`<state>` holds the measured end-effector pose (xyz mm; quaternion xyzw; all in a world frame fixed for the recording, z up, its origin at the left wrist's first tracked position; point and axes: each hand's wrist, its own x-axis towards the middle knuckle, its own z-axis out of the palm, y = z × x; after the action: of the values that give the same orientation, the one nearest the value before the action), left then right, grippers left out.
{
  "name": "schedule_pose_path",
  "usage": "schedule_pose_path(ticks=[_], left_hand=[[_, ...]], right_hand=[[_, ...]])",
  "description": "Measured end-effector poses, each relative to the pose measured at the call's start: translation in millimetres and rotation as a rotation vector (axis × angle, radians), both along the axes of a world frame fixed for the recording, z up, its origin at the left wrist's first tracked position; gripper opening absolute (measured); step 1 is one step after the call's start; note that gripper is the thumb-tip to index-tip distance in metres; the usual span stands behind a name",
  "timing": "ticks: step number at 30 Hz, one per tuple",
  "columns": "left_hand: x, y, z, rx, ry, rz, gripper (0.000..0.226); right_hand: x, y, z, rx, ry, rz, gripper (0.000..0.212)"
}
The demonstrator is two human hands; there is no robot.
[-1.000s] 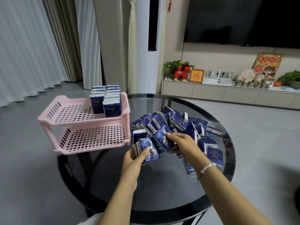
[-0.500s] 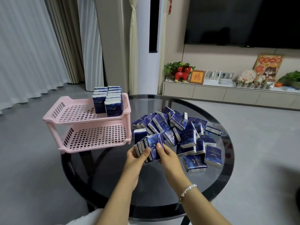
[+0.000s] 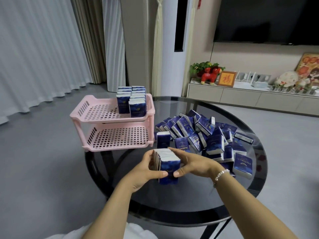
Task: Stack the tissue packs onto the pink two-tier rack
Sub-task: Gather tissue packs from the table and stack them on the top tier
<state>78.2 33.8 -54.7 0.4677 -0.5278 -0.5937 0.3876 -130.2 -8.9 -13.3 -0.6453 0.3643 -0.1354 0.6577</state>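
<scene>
Both hands, the left hand and the right hand, clasped a row of upright tissue packs between curled fingers, above the glass table's near-left part. The pink rack stood at the table's left edge, packs filling its top tier's far right corner; a loose heap lay toward the right edge.

Both hands hold a row of upright tissue packs above the near part of a round glass table. The left hand grips the row from its left side, the right hand from its right, thumbs on the front pack. A loose pile of packs lies behind. A pink rack stands at the table's left edge, more packs upright on its top tier.
</scene>
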Motion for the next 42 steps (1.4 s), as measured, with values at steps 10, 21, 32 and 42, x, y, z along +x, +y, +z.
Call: schedule_pose_path(ticks=[10,21,32,42], left_hand=[[13.9,9.0,-4.0,-0.071,-0.424,-0.018,0.122],[15.3,14.9,20.1,-0.098,-0.354,0.003,0.1],[64.5,21.6,101.2,-0.251,-0.301,0.083,0.08],[120.5,-0.8,144.4,-0.267,-0.324,0.167,0.101]], right_hand=[[11.5,5.2,-2.9,-0.269,0.227,0.055,0.103],[12.4,4.1,11.5,-0.258,0.167,-0.075,0.074],[59.5,-6.2,93.3,-0.437,0.114,-0.038,0.074],[117.6,-31.8,139.6,-0.569,0.137,0.007,0.083]])
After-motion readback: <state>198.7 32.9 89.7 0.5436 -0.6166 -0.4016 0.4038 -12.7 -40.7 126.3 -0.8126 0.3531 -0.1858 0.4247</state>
